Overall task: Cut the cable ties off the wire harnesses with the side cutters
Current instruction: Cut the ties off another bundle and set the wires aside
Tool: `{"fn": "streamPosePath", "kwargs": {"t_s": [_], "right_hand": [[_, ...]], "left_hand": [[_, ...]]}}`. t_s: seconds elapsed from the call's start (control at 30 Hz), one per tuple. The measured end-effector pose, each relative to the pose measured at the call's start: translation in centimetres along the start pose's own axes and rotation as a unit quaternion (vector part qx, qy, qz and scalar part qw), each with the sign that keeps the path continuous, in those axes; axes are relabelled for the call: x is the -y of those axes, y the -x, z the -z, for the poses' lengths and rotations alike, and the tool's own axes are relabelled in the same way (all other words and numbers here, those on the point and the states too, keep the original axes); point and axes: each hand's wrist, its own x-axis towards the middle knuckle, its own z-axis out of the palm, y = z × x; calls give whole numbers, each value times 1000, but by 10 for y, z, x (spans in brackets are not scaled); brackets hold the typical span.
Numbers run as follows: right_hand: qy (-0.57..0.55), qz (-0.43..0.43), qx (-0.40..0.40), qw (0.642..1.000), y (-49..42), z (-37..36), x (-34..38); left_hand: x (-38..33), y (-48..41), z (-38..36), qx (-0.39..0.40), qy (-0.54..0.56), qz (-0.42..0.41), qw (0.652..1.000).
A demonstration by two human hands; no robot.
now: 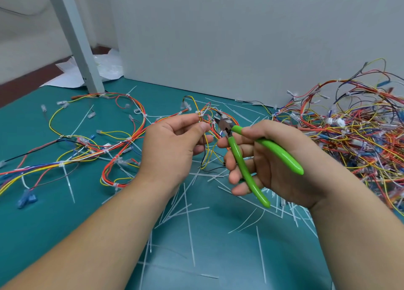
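Observation:
My left hand [172, 145] pinches a thin harness of red, yellow and black wires [206, 149] held above the green mat, thumb and fingers closed on it just below a white cable tie [199, 113]. My right hand [269, 160] grips the green-handled side cutters [244, 158], handles spread apart. The steel jaws [222, 122] point up and left, a short way right of the tie, among the red and yellow wires.
A big tangled heap of harnesses [354, 132] lies at the right. Looser harnesses [98, 141] spread over the left of the mat. Several cut white tie strips [188, 213] litter the mat below my hands. A grey post [74, 36] and a white wall [240, 38] stand behind.

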Motion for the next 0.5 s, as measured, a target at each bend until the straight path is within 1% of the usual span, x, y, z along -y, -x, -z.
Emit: {"fn": "streamPosePath", "kwargs": {"t_s": [0.17, 0.3, 0.5], "right_hand": [[12, -20, -21, 1000, -4, -4, -2], [28, -14, -47, 998, -7, -4, -5], [41, 7, -54, 998, -9, -5, -6]], "left_hand": [[3, -1, 0, 17, -14, -3, 1000], [6, 0, -1, 47, -44, -4, 998], [8, -3, 0, 48, -62, -2, 997]]}}
